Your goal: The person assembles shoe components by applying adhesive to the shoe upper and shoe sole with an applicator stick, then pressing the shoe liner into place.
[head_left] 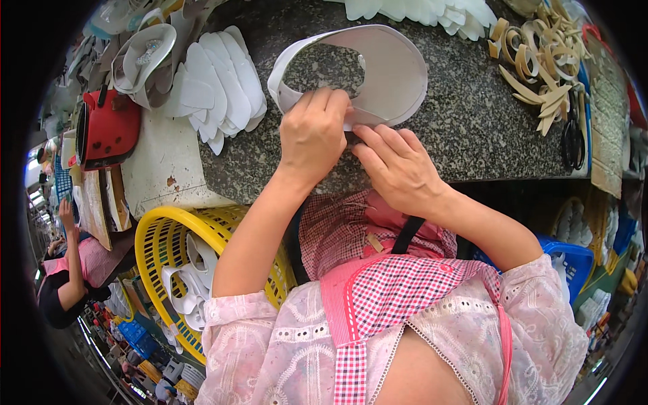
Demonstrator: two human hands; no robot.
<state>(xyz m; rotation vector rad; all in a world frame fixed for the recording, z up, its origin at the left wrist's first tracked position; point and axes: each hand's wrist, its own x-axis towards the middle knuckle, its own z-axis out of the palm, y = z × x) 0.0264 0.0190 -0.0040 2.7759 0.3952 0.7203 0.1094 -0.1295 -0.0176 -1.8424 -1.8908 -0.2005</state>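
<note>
1 wht shoe upper; L hand, R hand, grips clamped on edge; 1 yel basket.

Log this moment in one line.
left hand: grips white curved piece; right hand: pinches its near edge; below: speckled stone slab; nearby: white flat pieces, black scissors

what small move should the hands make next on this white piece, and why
Probably a light press with the right hand along the near edge of the white looped piece: its fingertips are already there, close beside the left hand, whose fingers grip that edge.
</note>
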